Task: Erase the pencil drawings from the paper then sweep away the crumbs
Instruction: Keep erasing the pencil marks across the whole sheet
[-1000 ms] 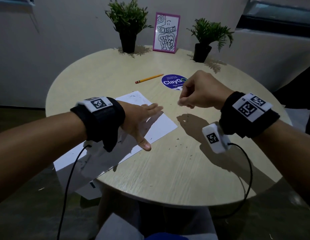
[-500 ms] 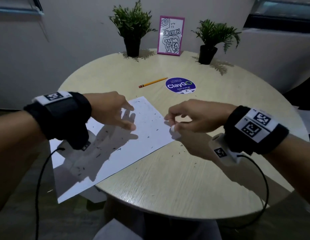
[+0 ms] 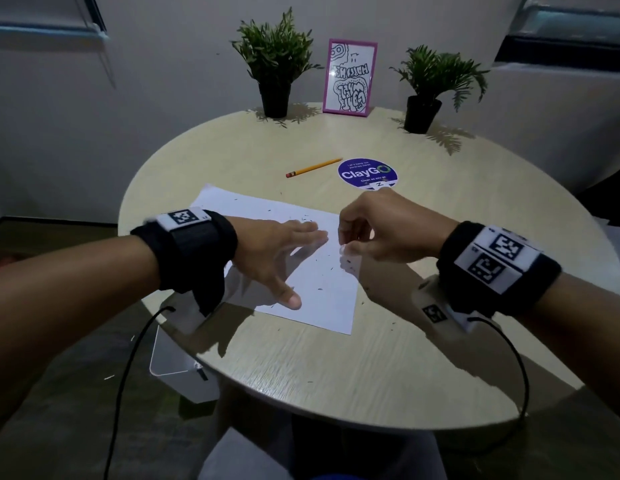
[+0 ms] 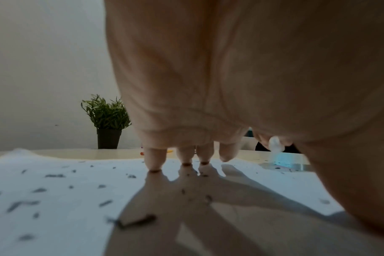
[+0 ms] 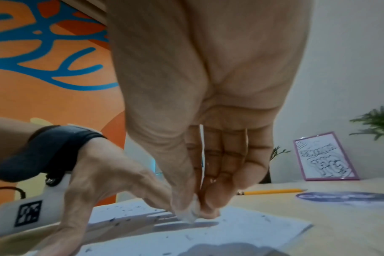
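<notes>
A white sheet of paper (image 3: pixel 322 303) lies on the round wooden table (image 3: pixel 336 375), strewn with dark eraser crumbs (image 3: pixel 319 289). My left hand (image 3: pixel 291 261) rests flat on the sheet, fingers straight and spread; its fingertips (image 4: pixel 155 164) touch the paper (image 4: pixel 55 199) among crumbs (image 4: pixel 131 223). My right hand (image 3: pixel 346 242) hovers at the sheet's right edge and pinches a small white eraser (image 3: pixel 343 250) between thumb and fingers. In the right wrist view the eraser (image 5: pixel 192 210) sits just above the paper (image 5: pixel 241 232), close to my left hand (image 5: pixel 103 181).
A yellow pencil (image 3: pixel 313 167) and a round blue sticker (image 3: pixel 367 173) lie beyond the paper. Two potted plants (image 3: pixel 275 64) (image 3: pixel 429 84) and a pink-framed picture (image 3: pixel 350 77) stand at the far edge. A white bin (image 3: pixel 183 358) sits below the table's left edge.
The paper, which hung over the table's left edge, now lies wholly on the table. My left hand has flattened onto it. My right hand with the eraser has come to its right edge.
</notes>
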A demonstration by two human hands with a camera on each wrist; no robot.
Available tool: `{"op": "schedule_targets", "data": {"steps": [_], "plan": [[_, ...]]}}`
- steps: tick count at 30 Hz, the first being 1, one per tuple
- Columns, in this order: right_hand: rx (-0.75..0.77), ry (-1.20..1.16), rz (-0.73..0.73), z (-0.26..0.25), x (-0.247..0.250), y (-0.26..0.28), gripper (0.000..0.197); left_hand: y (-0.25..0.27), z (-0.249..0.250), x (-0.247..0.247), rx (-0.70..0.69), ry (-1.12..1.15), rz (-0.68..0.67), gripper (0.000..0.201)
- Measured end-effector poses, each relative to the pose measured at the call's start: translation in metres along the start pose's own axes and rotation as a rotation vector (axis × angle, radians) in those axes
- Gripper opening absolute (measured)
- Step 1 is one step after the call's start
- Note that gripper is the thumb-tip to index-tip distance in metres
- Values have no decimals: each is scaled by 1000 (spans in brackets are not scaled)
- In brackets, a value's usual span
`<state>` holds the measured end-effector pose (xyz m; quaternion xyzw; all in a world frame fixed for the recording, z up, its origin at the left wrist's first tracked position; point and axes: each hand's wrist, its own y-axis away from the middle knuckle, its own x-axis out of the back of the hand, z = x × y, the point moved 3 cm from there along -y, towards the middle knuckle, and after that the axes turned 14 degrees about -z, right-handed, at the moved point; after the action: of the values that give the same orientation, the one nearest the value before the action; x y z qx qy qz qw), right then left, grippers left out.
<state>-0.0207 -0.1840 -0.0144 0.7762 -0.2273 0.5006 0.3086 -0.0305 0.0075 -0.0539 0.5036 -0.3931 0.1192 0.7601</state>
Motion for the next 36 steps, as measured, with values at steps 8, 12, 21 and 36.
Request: {"op": "schedule_targets", "data": {"steps": [8, 12, 21, 36], "plan": [[2, 95, -34, -16, -13, -30, 6, -6, 0, 5, 88, -33, -87, 129], [147, 89, -148, -38, -25, -22, 5, -3, 3, 5, 120, -41, -95, 118], [90, 89, -122, -44, -28, -26, 6, 0, 3, 5, 108, -41, -68, 106], [-160, 81, 45, 14, -4, -29, 5, -3, 5, 3, 150, -73, -83, 128]]}}
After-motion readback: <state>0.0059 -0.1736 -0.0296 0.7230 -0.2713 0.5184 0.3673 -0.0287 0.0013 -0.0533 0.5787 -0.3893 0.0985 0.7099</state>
